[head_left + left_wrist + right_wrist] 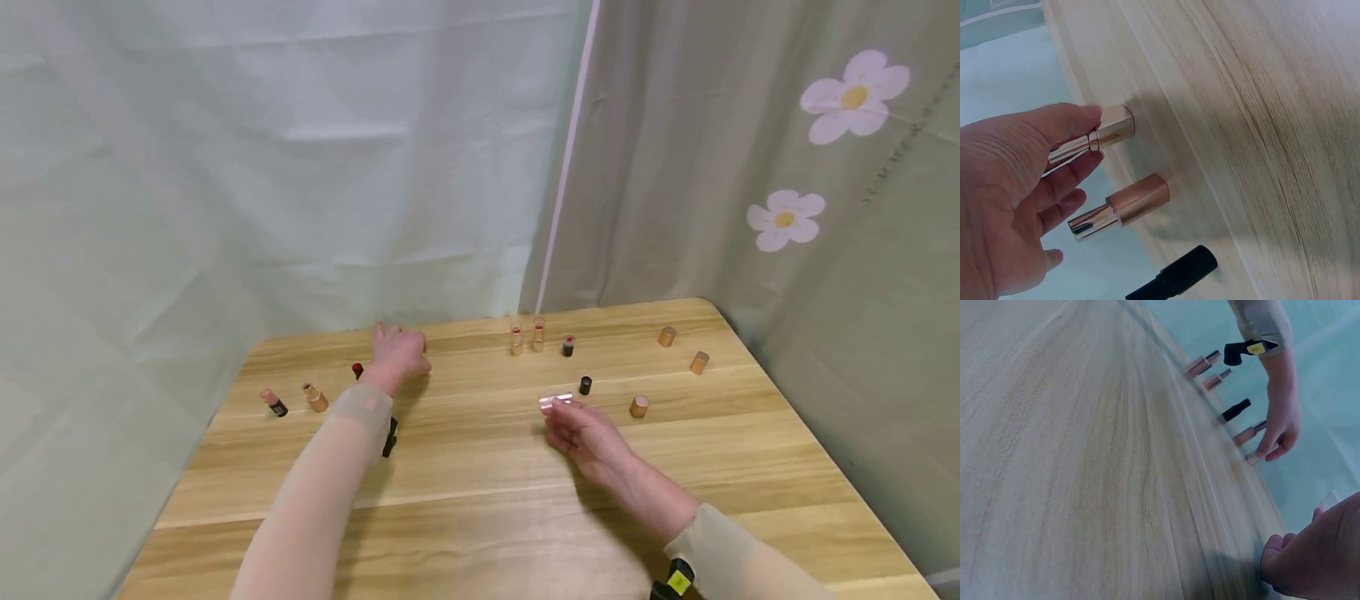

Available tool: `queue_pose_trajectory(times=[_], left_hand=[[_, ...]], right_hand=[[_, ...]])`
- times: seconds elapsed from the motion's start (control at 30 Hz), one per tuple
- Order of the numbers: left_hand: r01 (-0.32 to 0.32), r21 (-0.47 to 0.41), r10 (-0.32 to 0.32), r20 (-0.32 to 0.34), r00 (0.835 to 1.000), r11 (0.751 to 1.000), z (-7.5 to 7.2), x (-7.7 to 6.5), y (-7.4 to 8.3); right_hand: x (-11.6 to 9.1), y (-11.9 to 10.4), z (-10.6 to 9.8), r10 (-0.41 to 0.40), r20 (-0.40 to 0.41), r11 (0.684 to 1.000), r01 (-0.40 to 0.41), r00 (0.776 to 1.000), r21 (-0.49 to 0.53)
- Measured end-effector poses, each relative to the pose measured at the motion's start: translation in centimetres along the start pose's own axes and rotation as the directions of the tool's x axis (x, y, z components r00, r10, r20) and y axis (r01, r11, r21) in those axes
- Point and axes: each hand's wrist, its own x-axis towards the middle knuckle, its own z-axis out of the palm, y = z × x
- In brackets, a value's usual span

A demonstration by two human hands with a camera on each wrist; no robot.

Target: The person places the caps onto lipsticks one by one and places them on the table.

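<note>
At the table's back left, my left hand [393, 358] pinches a gold lipstick [1115, 125] between thumb and fingers; its base seems to rest on the tabletop. Beside it in the left wrist view stand an uncapped rose-gold lipstick [1141, 201] and a black lipstick [1188, 272], both apart from the hand. My right hand [588, 437] holds a small clear cap [556, 401] by the fingertips, above the middle right of the table. In the right wrist view that clear cap [1330, 499] shows past the right hand [1316, 556], whose palm side is hidden.
On the wooden table [465, 500], a black-based lipstick [274, 402] and a gold lipstick [316, 397] stand left. Two clear-capped lipsticks [538, 335] and a black one [568, 346] stand at the back. A black cap [585, 385] and several gold caps [639, 406] sit right.
</note>
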Motion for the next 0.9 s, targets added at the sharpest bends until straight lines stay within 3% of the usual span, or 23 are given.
queue_pose_trajectory(times=[0.2,0.4,0.67,0.9], left_hand=[[-0.04,0.056,0.04,0.002,0.999,0.998,-0.2,0.0,0.2],[-0.153,0.047,0.154,-0.021,0.988,0.987,-0.9,-1.3,2.8],[-0.321,0.06,0.324,-0.044,0.945,0.945,-0.4,-5.8,6.6],[-0.382,0.095,0.385,-0.015,0.923,0.919,0.9,-9.5,7.9]], right_hand=[[-0.1,0.0,0.0,-0.002,0.0,1.0,0.002,1.0,0.002],[0.0,-0.1,-0.3,-0.008,0.002,1.0,0.008,1.0,0.011],[-0.1,-0.5,-0.9,0.001,-0.009,1.0,-0.001,1.0,0.031],[-0.3,-1.1,-1.6,-0.005,0.003,0.999,0.005,1.0,0.034]])
